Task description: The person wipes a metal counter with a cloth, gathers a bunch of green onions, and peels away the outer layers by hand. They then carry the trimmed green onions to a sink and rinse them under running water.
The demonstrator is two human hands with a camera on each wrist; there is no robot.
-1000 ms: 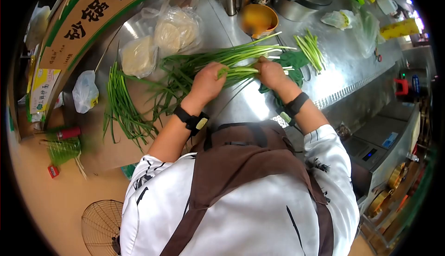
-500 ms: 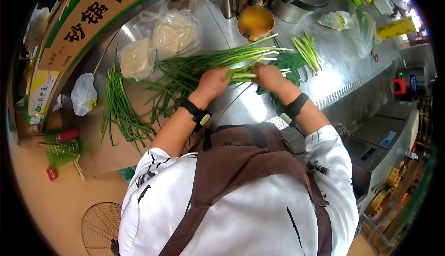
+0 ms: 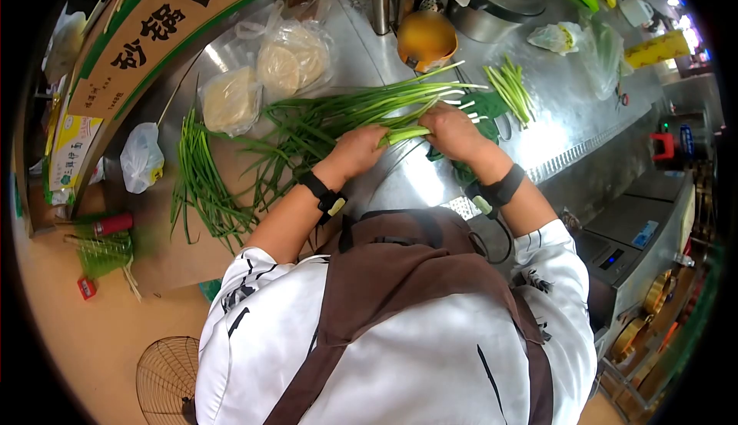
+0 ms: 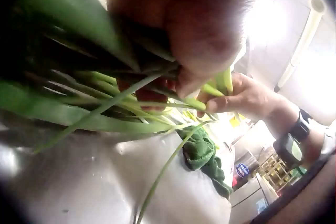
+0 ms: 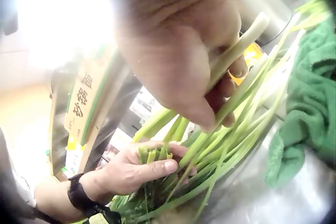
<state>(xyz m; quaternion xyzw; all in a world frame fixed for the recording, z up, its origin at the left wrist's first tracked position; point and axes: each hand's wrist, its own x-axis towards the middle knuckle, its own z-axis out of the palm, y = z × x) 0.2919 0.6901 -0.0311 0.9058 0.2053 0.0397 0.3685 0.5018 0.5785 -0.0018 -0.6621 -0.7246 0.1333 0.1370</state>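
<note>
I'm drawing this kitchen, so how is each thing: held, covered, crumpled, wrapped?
Left hand: curled round scallion-like stalks
Right hand: gripping stalks too
Loose stalks: spread on the counter
Green cloth: crumpled
Steel pot: lid on
Pale round sheets: bagged in clear plastic
Orange bowl: contents blurred
Wire fan: can't tell if spinning

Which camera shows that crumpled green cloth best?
Right wrist: the crumpled green cloth looks largest, its fuzzy texture visible, though the picture's edge cuts it off. The head view shows it smaller, partly covered by white-ended green stalks and the right hand; the left wrist view shows it small, below that hand.
</note>
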